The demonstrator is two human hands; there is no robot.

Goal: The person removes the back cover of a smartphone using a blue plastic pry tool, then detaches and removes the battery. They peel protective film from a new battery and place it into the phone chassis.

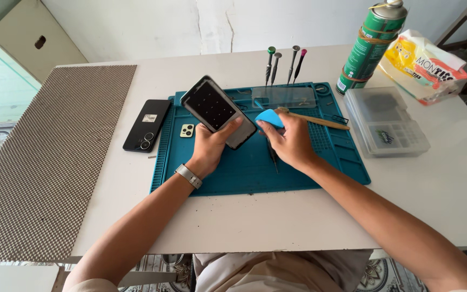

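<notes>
My left hand [210,146] holds a dark phone part [217,110] tilted up above the teal work mat [320,162]; its face shows a grid of small dots. My right hand [290,141] grips a light blue plastic pry tool [269,118] and presses its tip against the phone part's lower right edge. A watch with a metal band sits on my left wrist. Black tweezers [272,154] lie on the mat just under my right hand.
A black phone back [147,125] lies left of the mat, a small camera piece [187,130] beside it. A wooden-handled brush [320,121], clear strip [283,97], several upright screwdrivers [285,65], green spray can [370,46], clear parts box [387,121], yellow packet [422,65] and mesh mat [44,157] surround.
</notes>
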